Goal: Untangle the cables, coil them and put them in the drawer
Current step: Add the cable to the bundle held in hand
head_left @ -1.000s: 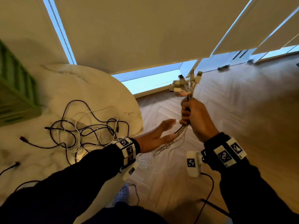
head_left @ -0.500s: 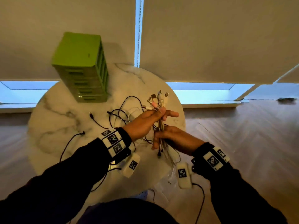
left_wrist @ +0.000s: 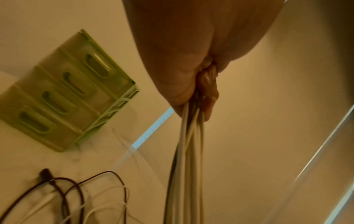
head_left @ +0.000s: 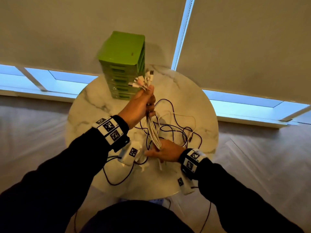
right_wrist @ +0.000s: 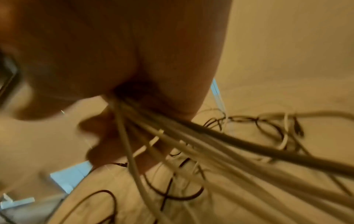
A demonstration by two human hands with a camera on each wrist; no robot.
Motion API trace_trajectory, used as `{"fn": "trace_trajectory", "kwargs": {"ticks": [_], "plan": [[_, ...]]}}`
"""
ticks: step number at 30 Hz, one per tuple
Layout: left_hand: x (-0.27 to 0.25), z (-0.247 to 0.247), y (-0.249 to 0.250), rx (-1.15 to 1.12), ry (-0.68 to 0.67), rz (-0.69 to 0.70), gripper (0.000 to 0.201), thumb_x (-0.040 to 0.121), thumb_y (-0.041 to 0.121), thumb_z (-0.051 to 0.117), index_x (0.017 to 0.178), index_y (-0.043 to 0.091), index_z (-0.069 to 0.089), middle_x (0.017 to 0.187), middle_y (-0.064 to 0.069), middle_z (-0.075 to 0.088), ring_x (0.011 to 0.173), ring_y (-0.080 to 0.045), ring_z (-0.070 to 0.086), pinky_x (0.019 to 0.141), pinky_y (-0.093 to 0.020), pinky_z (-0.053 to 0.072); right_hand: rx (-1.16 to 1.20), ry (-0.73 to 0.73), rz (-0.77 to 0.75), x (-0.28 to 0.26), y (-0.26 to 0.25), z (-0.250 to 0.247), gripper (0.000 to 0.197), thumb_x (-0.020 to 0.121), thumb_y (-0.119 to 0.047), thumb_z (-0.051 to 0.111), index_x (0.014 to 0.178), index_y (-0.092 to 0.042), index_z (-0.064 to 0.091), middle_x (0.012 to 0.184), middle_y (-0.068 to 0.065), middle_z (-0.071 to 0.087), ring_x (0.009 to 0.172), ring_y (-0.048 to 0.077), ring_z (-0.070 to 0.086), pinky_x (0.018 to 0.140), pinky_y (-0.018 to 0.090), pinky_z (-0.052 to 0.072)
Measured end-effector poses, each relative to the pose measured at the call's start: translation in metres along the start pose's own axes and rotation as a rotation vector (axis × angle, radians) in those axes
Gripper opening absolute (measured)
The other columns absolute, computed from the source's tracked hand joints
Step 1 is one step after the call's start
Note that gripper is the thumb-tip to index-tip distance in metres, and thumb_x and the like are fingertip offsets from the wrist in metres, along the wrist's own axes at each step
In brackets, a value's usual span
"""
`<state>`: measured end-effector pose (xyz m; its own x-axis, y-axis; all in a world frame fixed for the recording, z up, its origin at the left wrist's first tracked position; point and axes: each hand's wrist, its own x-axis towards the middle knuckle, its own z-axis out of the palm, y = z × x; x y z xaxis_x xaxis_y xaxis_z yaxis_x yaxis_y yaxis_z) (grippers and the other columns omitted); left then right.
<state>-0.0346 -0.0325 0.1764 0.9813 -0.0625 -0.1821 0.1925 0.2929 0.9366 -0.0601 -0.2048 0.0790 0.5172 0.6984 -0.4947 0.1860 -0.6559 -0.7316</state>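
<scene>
Cables (head_left: 152,130), a white bunch now swung back over the table (head_left: 198,105), stay gripped by left hand (head_left: 143,103) above and right hand (head_left: 165,152) below, ready for coiling.

The drawer unit (head_left: 123,52) is bright green. The table (head_left: 198,105) is white marble with grey veins. The held cable bundle (head_left: 153,132) is white; the loose cables (head_left: 178,130) are black and white. The sleeves (head_left: 50,174) are black, and the wristbands (head_left: 110,129) white with black square codes.
</scene>
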Motion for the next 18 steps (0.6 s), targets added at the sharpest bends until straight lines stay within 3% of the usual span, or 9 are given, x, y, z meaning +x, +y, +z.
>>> {"fn": "trace_trajectory", "kwargs": {"ticks": [2,3,5,6,9,11,13,18], "plan": [[-0.007,-0.011,-0.005,-0.004,0.008,-0.027,0.027,0.105,0.042,0.041,0.085,0.023,0.038,0.067,0.008,0.029,0.057,-0.010,0.023,0.052,-0.025,0.030,0.272,-0.089,-0.059,0.002,0.005,0.008,0.072,0.085,-0.077,0.047,0.092,-0.006,0.060,0.083,0.019,0.064,0.074,0.024,0.064,0.072,0.037,0.056],[-0.011,-0.016,-0.005,-0.002,0.018,-0.040,0.028,0.107,0.040,0.040,0.085,0.023,0.037,0.068,0.008,0.028,0.057,-0.010,0.022,0.052,-0.025,0.027,0.442,-0.080,-0.013,0.001,0.007,0.007,0.078,0.085,-0.082,0.034,0.097,-0.009,0.061,0.085,0.017,0.067,0.076,0.022,0.066,0.071,0.032,0.056],[-0.019,-0.026,-0.005,0.006,0.032,-0.060,0.029,0.108,0.038,0.038,0.083,0.023,0.036,0.069,0.006,0.025,0.058,-0.011,0.020,0.053,-0.026,0.023,0.597,0.020,0.110,0.004,0.021,0.006,0.076,0.097,-0.071,0.017,0.098,-0.012,0.064,0.088,0.013,0.069,0.080,0.022,0.066,0.071,0.028,0.052],[-0.021,-0.031,-0.005,0.004,0.043,-0.070,0.029,0.108,0.038,0.038,0.083,0.023,0.036,0.068,0.006,0.025,0.057,-0.011,0.020,0.053,-0.027,0.022,0.539,0.060,0.139,0.007,0.031,0.006,0.066,0.103,-0.061,0.020,0.098,-0.012,0.065,0.089,0.010,0.067,0.083,0.022,0.064,0.073,0.029,0.048],[-0.028,-0.038,-0.007,-0.004,0.072,-0.100,0.030,0.108,0.037,0.038,0.081,0.022,0.036,0.066,0.007,0.026,0.054,-0.009,0.021,0.053,-0.028,0.021,-0.108,-0.009,0.058,0.016,0.074,0.009,0.032,0.107,-0.027,0.040,0.113,-0.010,0.066,0.109,0.009,0.066,0.102,0.027,0.060,0.085,0.030,0.040],[-0.034,-0.039,-0.010,0.006,0.071,-0.110,0.030,0.107,0.037,0.039,0.081,0.022,0.037,0.068,0.006,0.025,0.055,-0.010,0.021,0.053,-0.026,0.023,-0.293,-0.102,0.001,0.020,0.090,0.017,0.026,0.105,-0.022,0.046,0.117,-0.009,0.065,0.115,0.013,0.067,0.101,0.027,0.060,0.081,0.027,0.038],[-0.040,-0.040,-0.015,0.032,0.076,-0.111,0.030,0.107,0.038,0.040,0.082,0.022,0.037,0.070,0.004,0.024,0.058,-0.012,0.019,0.053,-0.027,0.024,-0.453,-0.143,-0.057,0.024,0.091,0.021,0.021,0.102,-0.019,0.050,0.110,-0.010,0.067,0.109,0.015,0.067,0.095,0.029,0.059,0.075,0.026,0.032],[-0.049,-0.045,-0.025,0.033,0.140,-0.136,0.029,0.107,0.038,0.041,0.083,0.023,0.036,0.071,0.004,0.024,0.065,-0.020,0.014,0.055,-0.029,0.023,-0.691,-0.137,-0.177,0.036,0.103,0.030,0.016,0.096,-0.020,0.054,0.106,-0.022,0.066,0.103,0.012,0.062,0.095,0.033,0.061,0.072,0.029,0.033]]}}
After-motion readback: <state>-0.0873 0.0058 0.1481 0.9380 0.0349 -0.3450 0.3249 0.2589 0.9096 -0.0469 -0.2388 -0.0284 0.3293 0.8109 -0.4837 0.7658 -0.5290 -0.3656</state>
